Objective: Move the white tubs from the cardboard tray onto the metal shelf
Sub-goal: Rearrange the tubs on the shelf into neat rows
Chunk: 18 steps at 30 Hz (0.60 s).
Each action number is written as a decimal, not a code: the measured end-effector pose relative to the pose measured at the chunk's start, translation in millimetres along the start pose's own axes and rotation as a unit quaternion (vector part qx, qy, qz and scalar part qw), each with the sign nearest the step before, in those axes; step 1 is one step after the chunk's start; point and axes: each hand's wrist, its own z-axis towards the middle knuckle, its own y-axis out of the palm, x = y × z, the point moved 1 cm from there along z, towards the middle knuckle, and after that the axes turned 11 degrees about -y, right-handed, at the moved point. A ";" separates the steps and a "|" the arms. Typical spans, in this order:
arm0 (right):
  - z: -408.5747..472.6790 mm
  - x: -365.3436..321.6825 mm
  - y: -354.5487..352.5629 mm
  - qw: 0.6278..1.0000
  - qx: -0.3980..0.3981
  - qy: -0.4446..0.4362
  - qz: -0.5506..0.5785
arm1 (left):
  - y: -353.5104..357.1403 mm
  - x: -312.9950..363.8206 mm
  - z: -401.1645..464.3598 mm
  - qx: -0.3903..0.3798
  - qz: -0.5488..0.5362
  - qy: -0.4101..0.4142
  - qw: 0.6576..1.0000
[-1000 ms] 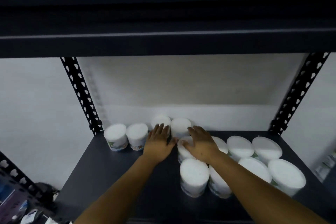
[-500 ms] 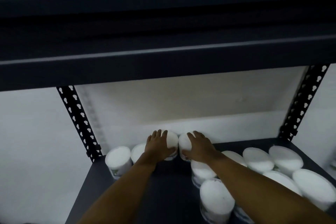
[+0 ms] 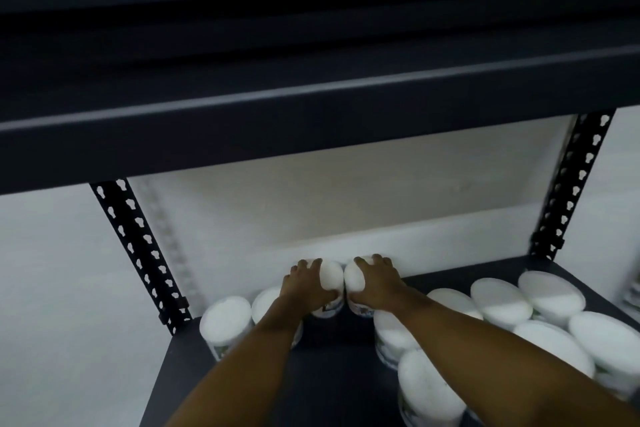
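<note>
Two white tubs stand side by side at the back middle of the dark metal shelf (image 3: 332,367). My left hand (image 3: 304,288) lies over the left tub (image 3: 330,279), fingers wrapped on its lid and side. My right hand (image 3: 375,282) covers the right tub (image 3: 354,279) the same way. Two more tubs stand at the back left, the nearest one (image 3: 227,324) by the post. Several white tubs (image 3: 550,296) crowd the right half of the shelf. The cardboard tray is out of view.
The dark underside of the upper shelf (image 3: 311,114) hangs low across the top of the view. Perforated black posts stand at the back left (image 3: 138,250) and back right (image 3: 571,184). A pale wall lies behind.
Both hands have reached further back with the two tubs, toward the wall. The view has tilted up, so the upper shelf fills more of the frame.
</note>
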 end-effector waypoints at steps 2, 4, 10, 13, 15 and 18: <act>-2.0 -0.6 -0.7 1.000 0.011 -0.004 0.009 | -1.1 0.3 -0.8 -0.006 -0.018 -0.003 1.000; -5.4 -2.2 -3.0 0.999 0.025 -0.013 0.019 | -4.6 0.3 -3.0 -0.004 -0.031 -0.005 1.000; -15.1 -9.8 -19.2 0.996 0.062 -0.045 0.033 | -23.5 -0.2 -20.0 0.043 -0.107 -0.004 0.993; -20.7 -13.7 -27.4 0.994 0.075 -0.067 0.045 | -36.5 -0.7 -34.3 0.073 -0.128 0.006 0.989; -26.0 -15.7 -32.4 0.992 0.088 -0.084 0.044 | -44.4 -0.7 -46.5 0.091 -0.144 0.015 0.985; -37.3 -18.5 -40.4 0.987 0.107 -0.114 0.046 | -55.0 0.9 -65.6 0.128 -0.165 0.025 0.978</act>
